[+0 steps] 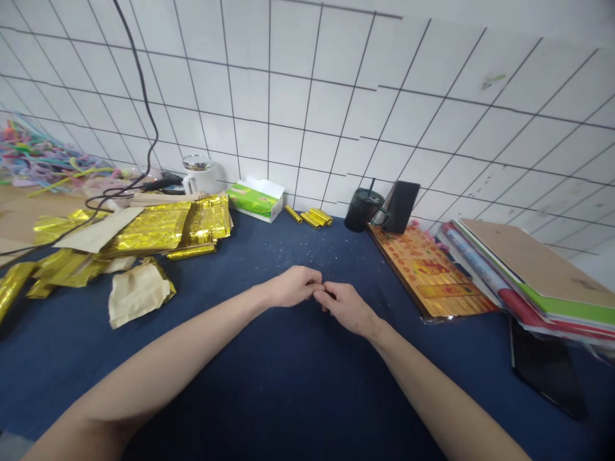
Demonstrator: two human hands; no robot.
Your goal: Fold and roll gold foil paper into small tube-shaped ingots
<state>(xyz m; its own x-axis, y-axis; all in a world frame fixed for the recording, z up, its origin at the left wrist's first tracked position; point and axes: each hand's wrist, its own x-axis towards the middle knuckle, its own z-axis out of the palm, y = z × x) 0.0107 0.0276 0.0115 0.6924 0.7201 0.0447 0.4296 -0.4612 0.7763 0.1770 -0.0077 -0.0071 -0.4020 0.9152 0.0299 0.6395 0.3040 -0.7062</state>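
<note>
My left hand [294, 285] and my right hand [346, 306] meet over the middle of the dark blue tabletop [288, 371]. Both are closed, with fingertips pinched together and touching. Whatever lies between the fingers, if anything, is hidden or too small to make out. Tiny pale specks are scattered on the cloth just beyond them. Farther back, near the wall, lie several small gold foil rolls [317, 218]. To the left of my left hand sits a torn piece of tan paper with gold foil backing [139, 293].
Gold foil sheets [148, 227], a green tissue box [257, 198] and a white mug [199, 176] stand left. A dark mug [362, 210], a phone [402, 206], an orange-gold packet [432, 272], stacked folders [542, 269] and a black tablet [548, 368] are right. A black cable [144, 89] hangs at left.
</note>
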